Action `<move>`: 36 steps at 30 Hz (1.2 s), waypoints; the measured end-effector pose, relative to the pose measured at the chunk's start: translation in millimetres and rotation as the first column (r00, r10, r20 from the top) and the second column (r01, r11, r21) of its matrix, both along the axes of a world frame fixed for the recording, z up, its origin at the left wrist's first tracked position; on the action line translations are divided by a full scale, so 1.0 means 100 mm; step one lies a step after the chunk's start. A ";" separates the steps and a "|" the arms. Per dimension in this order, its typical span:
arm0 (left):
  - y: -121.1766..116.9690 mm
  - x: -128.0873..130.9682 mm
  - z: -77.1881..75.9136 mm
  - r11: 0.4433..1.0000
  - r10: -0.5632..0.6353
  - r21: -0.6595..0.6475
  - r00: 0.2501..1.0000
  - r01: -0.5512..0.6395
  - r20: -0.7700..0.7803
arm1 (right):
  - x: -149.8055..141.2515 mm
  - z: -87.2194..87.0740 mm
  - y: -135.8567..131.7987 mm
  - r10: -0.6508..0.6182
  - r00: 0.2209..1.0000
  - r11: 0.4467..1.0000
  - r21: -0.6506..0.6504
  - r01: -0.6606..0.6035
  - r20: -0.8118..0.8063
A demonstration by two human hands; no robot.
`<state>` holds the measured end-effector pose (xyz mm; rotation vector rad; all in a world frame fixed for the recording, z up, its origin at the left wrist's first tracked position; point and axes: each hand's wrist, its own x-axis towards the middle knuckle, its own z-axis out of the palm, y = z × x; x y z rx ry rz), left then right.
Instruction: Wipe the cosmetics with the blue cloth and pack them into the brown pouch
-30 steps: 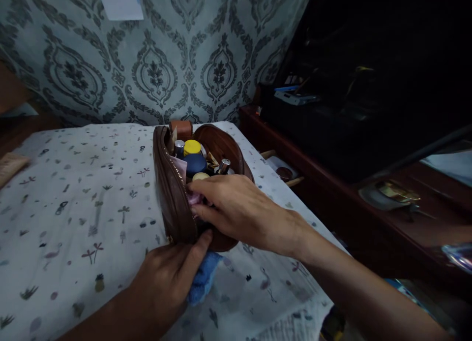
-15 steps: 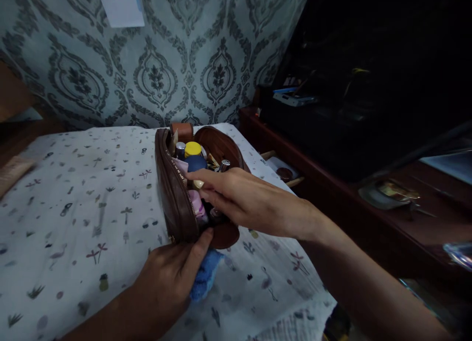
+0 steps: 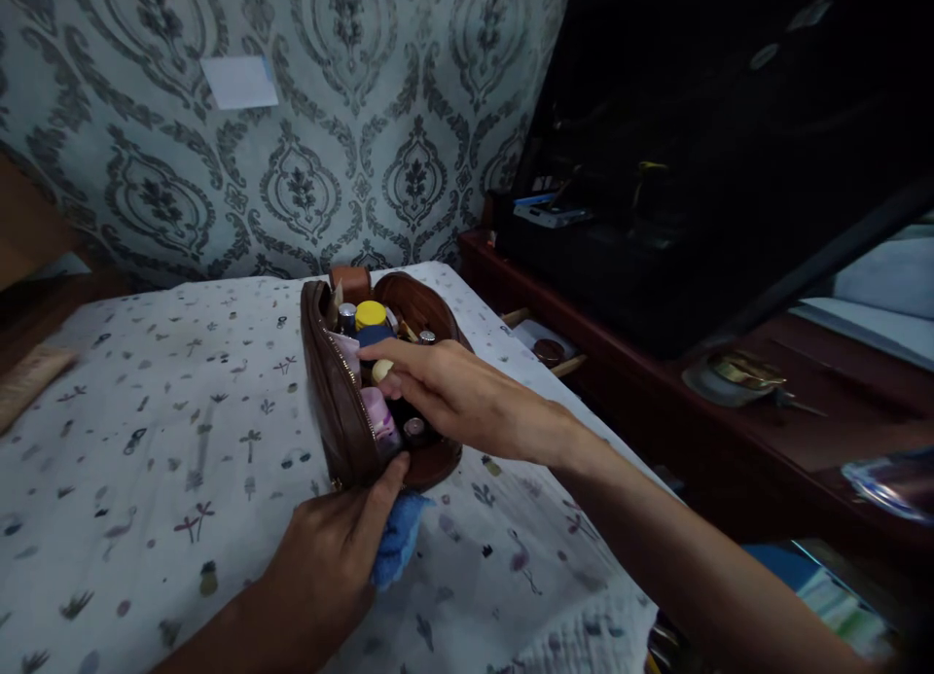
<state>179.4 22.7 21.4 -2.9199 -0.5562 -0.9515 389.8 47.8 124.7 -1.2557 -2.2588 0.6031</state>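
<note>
Just beyond the left hand [image 3: 328, 538] and beneath the right hand [image 3: 467, 392] stood one brown zippered pouch [image 3: 332, 402], mouth up, long axis pointing away from the left. Past the right showed one yellow lid [image 3: 371, 313] and two silver caps [image 3: 346, 310]. The left clamped the pouch's near rim beside one blue cloth [image 3: 400, 540]; the right's thumb and forefinger stood slightly apart about one cream cap [image 3: 381, 370], grip unclear.

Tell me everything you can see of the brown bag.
The bag is brown and leather-like, with metal zip teeth along its rim. It sits unzipped, mouth upward, lengthwise away from the person on the patterned cloth, holding small items, one with a yellow lid. The left hand touches its near end; the right hand is partly inside its opening.
</note>
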 end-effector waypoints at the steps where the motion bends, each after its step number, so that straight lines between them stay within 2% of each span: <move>1: 0.00 0.00 0.00 1.000 0.003 -0.009 1.000 -0.003 -0.005 | 0.02 -0.01 0.00 -0.022 0.999 1.000 0.015 0.023 -0.032; 5: -0.01 0.00 0.02 0.999 0.014 -0.037 0.999 -0.015 -0.038 | 0.09 -0.09 -0.02 -0.124 0.985 0.988 0.081 0.134 -0.119; 14: -0.01 -0.02 0.01 0.999 0.027 -0.045 0.999 -0.029 -0.044 | 0.08 -0.14 -0.12 -0.177 0.965 0.968 0.142 0.206 -0.194; 19: -0.01 -0.02 -0.02 0.999 0.036 -0.018 0.997 -0.037 -0.061 | -0.02 -0.15 -0.20 -0.027 0.999 0.977 0.212 0.019 0.034; 22: -0.01 -0.03 -0.02 0.999 0.045 -0.025 0.996 -0.047 -0.083 | -0.05 -0.18 -0.21 -0.033 0.997 0.970 0.241 0.016 0.070; 26: -0.03 -0.07 -0.03 0.994 0.075 -0.068 0.991 -0.083 -0.113 | -0.04 -0.25 -0.20 -0.047 0.999 0.969 0.243 0.040 0.021; 29: -0.04 -0.14 -0.03 0.988 0.055 -0.138 0.994 -0.068 -0.095 | -0.05 -0.31 -0.20 -0.035 0.998 0.966 0.253 0.046 -0.048; 33: -0.04 -0.26 -0.03 0.983 0.043 -0.174 0.998 -0.052 -0.053 | -0.11 -0.40 -0.25 -0.019 0.990 0.940 0.336 0.066 -0.141; 36: -0.03 -0.36 -0.08 0.982 0.102 -0.156 0.994 -0.108 -0.047 | -0.19 -0.49 -0.32 -0.035 0.976 0.912 0.393 0.119 -0.216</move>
